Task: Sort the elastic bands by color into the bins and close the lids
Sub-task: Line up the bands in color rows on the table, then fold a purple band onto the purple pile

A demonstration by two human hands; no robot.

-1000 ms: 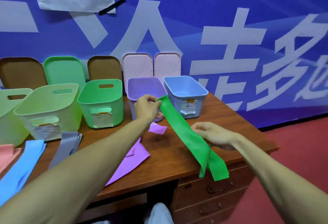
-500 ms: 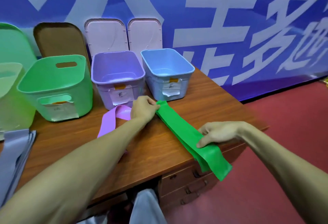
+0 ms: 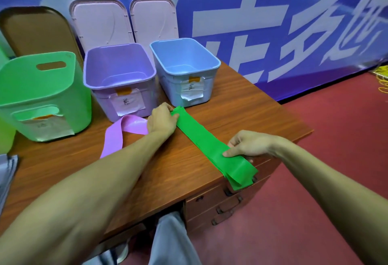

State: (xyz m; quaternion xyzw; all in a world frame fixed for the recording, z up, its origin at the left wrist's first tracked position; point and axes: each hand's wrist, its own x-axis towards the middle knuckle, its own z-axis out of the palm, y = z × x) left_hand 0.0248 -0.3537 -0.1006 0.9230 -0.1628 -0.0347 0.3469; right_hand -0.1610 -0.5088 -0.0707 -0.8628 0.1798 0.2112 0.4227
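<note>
A long green elastic band [image 3: 201,138] lies flat on the wooden desk [image 3: 241,113], its near end hanging over the front edge. My left hand [image 3: 161,120] pinches its far end just in front of the purple bin [image 3: 119,80]. My right hand [image 3: 247,145] grips the band near the desk edge, thumb on top. A purple band [image 3: 123,130] lies curled beside my left wrist. The blue bin [image 3: 184,71] and the green bin [image 3: 39,94] stand open with nothing visible inside.
Two pale pink lids [image 3: 123,21] and a brown lid [image 3: 35,29] lean on the blue wall behind the bins. Grey bands [image 3: 6,172] lie at the left edge. Desk drawers [image 3: 226,203] sit below the right front; red floor lies to the right.
The green band came down from mid-air and now lies stretched flat on the desk. Both hands lowered with it; my view shifted right and closer.
</note>
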